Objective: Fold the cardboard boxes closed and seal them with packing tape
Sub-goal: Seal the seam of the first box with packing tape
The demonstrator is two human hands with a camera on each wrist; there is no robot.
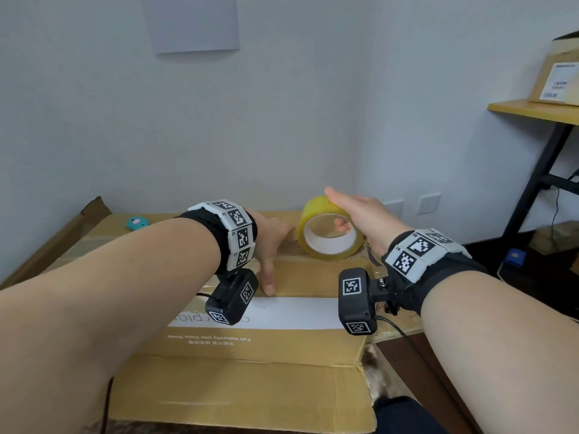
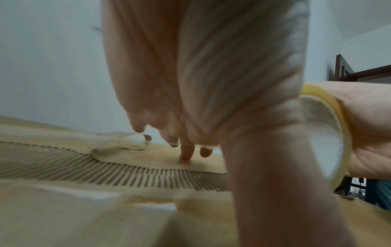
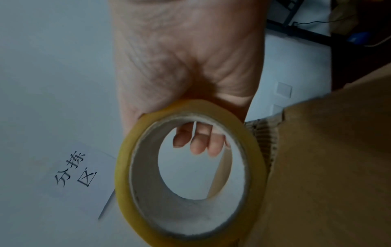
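Observation:
A large flat cardboard box (image 1: 250, 386) lies in front of me with its flaps folded down. My left hand (image 1: 269, 242) rests on its top with the fingers stretched out. In the left wrist view its fingertips (image 2: 187, 153) press the cardboard (image 2: 63, 217) beyond a strip of torn, bare corrugation (image 2: 105, 168). Just to the right, my right hand (image 1: 360, 211) grips a yellow roll of packing tape (image 1: 305, 227) standing on edge on the box. The fingers curl over the roll's top and show through its core (image 3: 198, 142). No pulled-out length of tape can be made out.
A small teal object (image 1: 137, 223) lies on the box at the far left. The wall stands right behind the box, with a paper sheet (image 1: 191, 23) stuck on it. At the right are a black-legged wooden shelf (image 1: 532, 109) carrying a labelled carton (image 1: 557, 79), plus cables on the floor.

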